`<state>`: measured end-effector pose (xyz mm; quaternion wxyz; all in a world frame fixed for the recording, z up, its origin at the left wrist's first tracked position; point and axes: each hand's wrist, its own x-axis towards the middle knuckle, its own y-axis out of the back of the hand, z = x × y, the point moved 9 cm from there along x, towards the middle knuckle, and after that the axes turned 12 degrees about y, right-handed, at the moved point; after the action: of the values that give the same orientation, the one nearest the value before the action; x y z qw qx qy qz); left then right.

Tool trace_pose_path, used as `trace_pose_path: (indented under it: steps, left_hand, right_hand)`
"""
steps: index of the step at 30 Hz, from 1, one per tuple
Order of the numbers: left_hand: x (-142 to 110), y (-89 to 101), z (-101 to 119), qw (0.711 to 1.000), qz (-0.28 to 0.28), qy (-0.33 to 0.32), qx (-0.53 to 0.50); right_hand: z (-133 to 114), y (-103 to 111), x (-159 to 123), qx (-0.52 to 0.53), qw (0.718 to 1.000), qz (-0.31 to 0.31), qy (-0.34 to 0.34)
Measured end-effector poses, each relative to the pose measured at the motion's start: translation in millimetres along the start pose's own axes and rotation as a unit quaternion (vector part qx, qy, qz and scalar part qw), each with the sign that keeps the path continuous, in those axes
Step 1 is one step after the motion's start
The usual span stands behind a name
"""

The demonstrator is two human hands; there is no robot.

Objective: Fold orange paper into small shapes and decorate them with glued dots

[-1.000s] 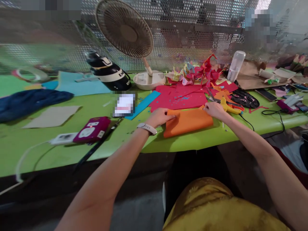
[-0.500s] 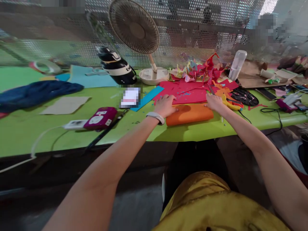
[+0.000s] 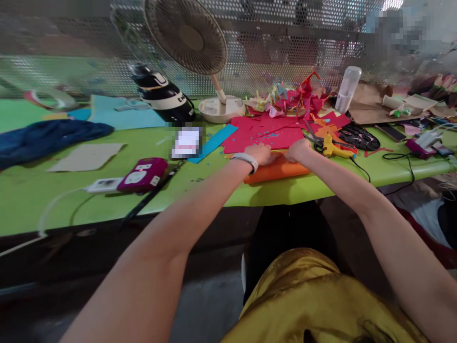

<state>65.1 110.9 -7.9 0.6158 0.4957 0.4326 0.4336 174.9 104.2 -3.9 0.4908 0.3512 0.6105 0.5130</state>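
A sheet of orange paper (image 3: 280,170), bent over in a rounded fold, lies near the table's front edge. My left hand (image 3: 261,155), with a white band on its wrist, is closed at the paper's far edge, towards its left side. Close beside it, my right hand (image 3: 299,150) grips the same far edge with curled fingers. The fingertips of both hands are partly hidden. Just behind the hands spreads red paper (image 3: 266,131) sprinkled with small blue scraps. To the right of my right hand rest a yellow hot glue gun (image 3: 335,147) and scissors (image 3: 314,136).
A fan (image 3: 221,108) and a black bottle (image 3: 167,102) stand at the back, near a pile of folded paper pieces (image 3: 296,97). On the left are a phone (image 3: 186,142), a purple power adapter (image 3: 143,175) and dark blue cloth (image 3: 53,136). A clear bottle (image 3: 348,88) stands back right.
My hands have come closer together along the paper's far edge. The left fingers, spread before, are now curled in. The view has shifted slightly to the right.
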Motion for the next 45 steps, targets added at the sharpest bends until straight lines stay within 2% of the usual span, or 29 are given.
trace_pose_path:
  steps: [2, 6, 10, 16, 20, 26, 31, 38, 41, 43, 45]
  left_hand:
    - [-14.6, -0.8, 7.7, 0.998, 0.006, 0.043, 0.053]
    - [-46.0, 5.3, 25.5, 0.996, 0.047, 0.045, 0.068]
    - [-67.3, 6.2, 28.6, 0.994, 0.088, 0.038, 0.055]
    - [-79.8, 0.8, 26.6, 0.989, 0.132, 0.028, 0.055]
    - [-81.7, -0.7, 24.6, 0.988, 0.142, 0.020, 0.055]
    - [-85.0, -1.8, 18.9, 0.989, 0.135, -0.003, 0.054]
    - [-89.5, -5.6, 7.6, 0.990, 0.116, -0.056, 0.053]
    - [-89.7, -13.5, -5.2, 0.989, 0.090, -0.084, 0.083]
    - [-87.9, -12.9, -3.1, 0.987, 0.095, -0.091, 0.088]
    - [-87.5, -11.6, -1.7, 0.986, 0.105, -0.094, 0.092]
    - [-87.6, -11.3, -1.3, 0.985, 0.109, -0.096, 0.095]
  right_hand:
    - [-3.1, -5.0, -4.7, -0.017, 1.000, -0.016, -0.014]
    - [-5.7, -9.1, -19.4, -0.036, 0.999, -0.003, -0.022]
    - [-8.1, -6.0, -37.1, -0.050, 0.996, 0.064, -0.020]
    - [-7.3, -5.7, -56.2, -0.053, 0.984, 0.170, -0.009]
    - [-1.8, -7.1, -63.4, -0.047, 0.978, 0.203, -0.004]
    - [-0.9, -8.3, -69.3, -0.050, 0.975, 0.216, 0.019]
    - [0.7, -10.8, -71.3, -0.060, 0.972, 0.226, 0.036]
    - [5.0, -8.7, -75.2, -0.093, 0.975, 0.187, 0.076]
    - [-6.5, 3.7, -72.8, -0.090, 0.974, 0.187, 0.090]
    - [-19.2, 11.9, -69.6, -0.050, 0.975, 0.190, 0.105]
    - [-32.3, 5.7, -62.1, 0.033, 0.982, 0.124, 0.137]
